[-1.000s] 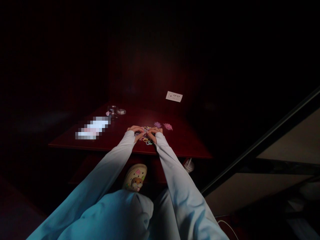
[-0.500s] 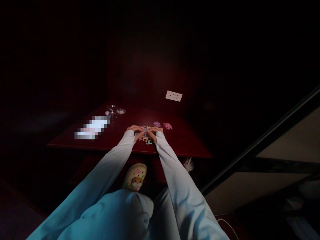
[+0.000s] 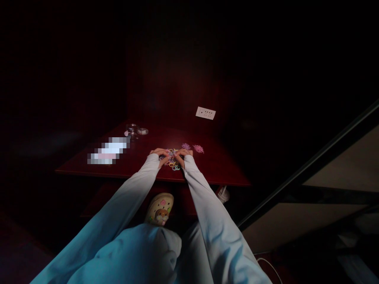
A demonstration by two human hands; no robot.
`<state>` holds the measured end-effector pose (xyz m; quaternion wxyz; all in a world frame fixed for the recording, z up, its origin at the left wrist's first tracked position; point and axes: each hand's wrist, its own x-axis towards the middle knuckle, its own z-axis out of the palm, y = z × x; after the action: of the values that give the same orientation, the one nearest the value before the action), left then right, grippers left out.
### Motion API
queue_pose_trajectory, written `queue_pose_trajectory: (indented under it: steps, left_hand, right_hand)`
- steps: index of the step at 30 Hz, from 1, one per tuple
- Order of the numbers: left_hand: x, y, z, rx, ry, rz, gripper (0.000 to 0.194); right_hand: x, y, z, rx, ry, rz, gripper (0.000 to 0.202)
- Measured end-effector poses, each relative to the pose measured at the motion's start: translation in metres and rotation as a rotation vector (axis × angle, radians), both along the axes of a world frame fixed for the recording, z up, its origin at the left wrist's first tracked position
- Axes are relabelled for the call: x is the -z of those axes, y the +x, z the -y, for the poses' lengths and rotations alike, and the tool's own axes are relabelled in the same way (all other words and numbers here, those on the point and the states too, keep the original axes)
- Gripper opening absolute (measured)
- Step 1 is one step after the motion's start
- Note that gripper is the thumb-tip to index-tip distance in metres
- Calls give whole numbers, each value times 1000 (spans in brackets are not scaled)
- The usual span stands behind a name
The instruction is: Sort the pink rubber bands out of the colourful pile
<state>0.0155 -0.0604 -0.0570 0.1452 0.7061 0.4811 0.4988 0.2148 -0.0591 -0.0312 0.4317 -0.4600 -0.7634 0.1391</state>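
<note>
Near the front edge of the dark red table [image 3: 118, 170] lies a pile of small coloured bands [image 3: 175, 165], yellow, green and purple among them. My left hand [image 3: 160, 154] is at the pile's left side with its fingers closed. From the right, my right hand [image 3: 182, 156] meets it over the bands, its fingers pinched too. What the fingertips hold is too small to make out. Just beyond my right hand are a small purple heap [image 3: 186, 146] and a pink heap [image 3: 198, 148].
A clear jar [image 3: 132, 129] with a round lid [image 3: 143, 131] beside it stands at the back left. A blurred-out bright object [image 3: 111, 150] lies on the left. A white socket plate [image 3: 205, 113] is on the wall. Below the table shows a cream clog [image 3: 160, 209].
Both hands stay over the pile, with only a slight shift of the fingers. Otherwise the view has hardly moved.
</note>
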Motion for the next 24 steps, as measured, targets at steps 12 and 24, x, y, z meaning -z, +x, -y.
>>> queue_pose_trajectory:
  steps: [12,24]
  left_hand:
    - [-3,1,2,8,-46,-14,11]
    - [4,0,-2,-19,-6,-19,10]
  right_hand:
    - [-6,-2,5,0,11,-25,20]
    - [-9,-3,7,27,8,-59,19]
